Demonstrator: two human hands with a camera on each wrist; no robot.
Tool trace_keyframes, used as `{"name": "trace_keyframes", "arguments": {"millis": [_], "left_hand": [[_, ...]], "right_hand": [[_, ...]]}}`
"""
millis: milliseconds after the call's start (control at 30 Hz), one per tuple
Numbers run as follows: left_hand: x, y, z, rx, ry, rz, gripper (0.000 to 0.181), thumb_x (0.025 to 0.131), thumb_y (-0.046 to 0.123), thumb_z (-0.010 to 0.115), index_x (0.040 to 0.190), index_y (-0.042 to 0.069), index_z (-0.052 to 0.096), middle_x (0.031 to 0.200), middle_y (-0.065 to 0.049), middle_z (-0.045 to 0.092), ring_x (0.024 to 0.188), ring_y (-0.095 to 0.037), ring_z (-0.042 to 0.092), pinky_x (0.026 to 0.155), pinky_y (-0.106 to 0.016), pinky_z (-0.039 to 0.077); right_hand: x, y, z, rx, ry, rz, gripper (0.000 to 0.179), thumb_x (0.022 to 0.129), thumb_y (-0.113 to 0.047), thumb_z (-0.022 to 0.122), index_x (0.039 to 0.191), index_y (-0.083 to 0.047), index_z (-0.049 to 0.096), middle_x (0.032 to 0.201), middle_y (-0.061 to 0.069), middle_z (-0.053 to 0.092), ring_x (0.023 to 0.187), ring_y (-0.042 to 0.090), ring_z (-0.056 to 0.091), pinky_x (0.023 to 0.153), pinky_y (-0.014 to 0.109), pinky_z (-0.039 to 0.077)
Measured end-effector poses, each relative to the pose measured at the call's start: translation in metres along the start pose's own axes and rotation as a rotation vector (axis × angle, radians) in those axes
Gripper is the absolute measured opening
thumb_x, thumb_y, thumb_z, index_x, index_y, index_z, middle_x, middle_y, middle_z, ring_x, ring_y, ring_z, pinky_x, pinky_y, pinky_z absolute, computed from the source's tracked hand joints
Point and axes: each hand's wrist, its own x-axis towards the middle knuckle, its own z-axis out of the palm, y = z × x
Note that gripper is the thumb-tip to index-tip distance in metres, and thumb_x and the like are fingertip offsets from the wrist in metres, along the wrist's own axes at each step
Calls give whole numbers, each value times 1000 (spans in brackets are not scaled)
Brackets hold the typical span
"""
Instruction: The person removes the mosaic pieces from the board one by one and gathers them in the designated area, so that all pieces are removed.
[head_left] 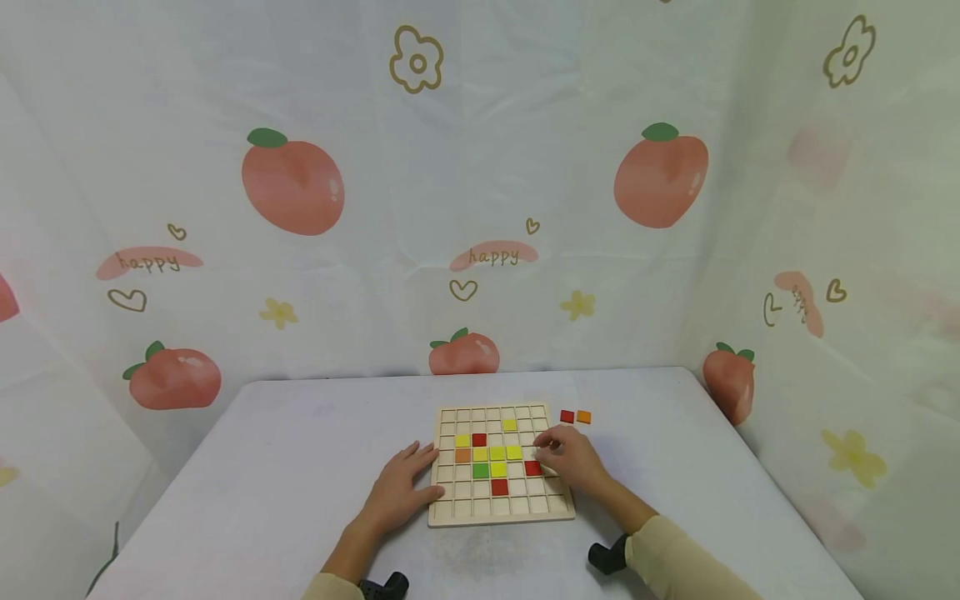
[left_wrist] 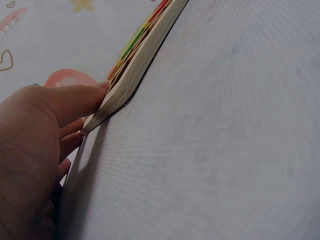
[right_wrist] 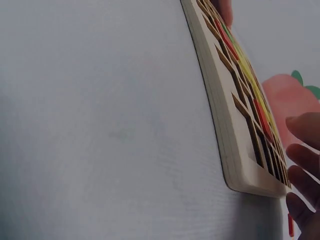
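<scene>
A square wooden grid board [head_left: 502,523] lies on the table with yellow, red, orange and green tiles in some cells. At its left side my left hand [head_left: 395,492] rests with fingers extended, fingertips and thumb against the edge. The left wrist view shows the left thumb [left_wrist: 80,101] over the board's rim. My right hand [head_left: 576,460] hovers at the right side, its fingers loosely bent over a cell near a red tile [head_left: 532,468]. In the right wrist view the right fingers [right_wrist: 304,155] stand slightly apart, with no tile visible between them.
Beyond the board's far right corner lie a loose red tile [head_left: 567,417] and an orange tile [head_left: 583,417]. The white table [head_left: 315,442] meets a fruit-printed curtain [head_left: 360,317] at the back. Black devices [head_left: 609,556] sit at both wrists.
</scene>
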Motion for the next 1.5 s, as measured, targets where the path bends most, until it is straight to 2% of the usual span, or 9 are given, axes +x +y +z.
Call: {"name": "trace_keyframes", "arguments": {"millis": [233, 500, 1067, 1500], "left_hand": [[0, 0, 0, 0, -5, 5, 66, 82, 43, 70, 139, 12, 56, 144, -3, 50, 138, -34, 34, 106, -61, 29], [-1, 2, -2, -3, -8, 3, 66, 82, 43, 70, 139, 12, 55, 144, -4, 50, 138, -34, 34, 106, -61, 29], [-1, 2, 0, 0, -7, -13, 66, 82, 42, 70, 139, 13, 55, 144, -4, 50, 139, -34, 34, 107, -61, 29], [-1, 3, -1, -2, -3, -14, 66, 81, 41, 71, 139, 12, 56, 144, -3, 50, 139, -34, 34, 107, -61, 28]], "right_hand": [[-3, -2, -1, -10, -119, 4, 12, 82, -16, 79, 91, -16, 70, 82, -7, 56, 78, 14, 51, 68, 28, 47], [-2, -3, -3, -62, -177, -19, 14, 79, -18, 81, 85, -17, 69, 83, -7, 55, 82, 14, 49, 73, 31, 47], [-3, -4, -3, -141, -215, -23, 19, 78, -16, 81, 91, -17, 68, 87, -8, 53, 85, 15, 46, 73, 30, 45], [-2, 1, -1, -140, -212, -23, 20, 78, -16, 82, 90, -17, 66, 88, -8, 53, 86, 15, 46, 73, 30, 46]]}}
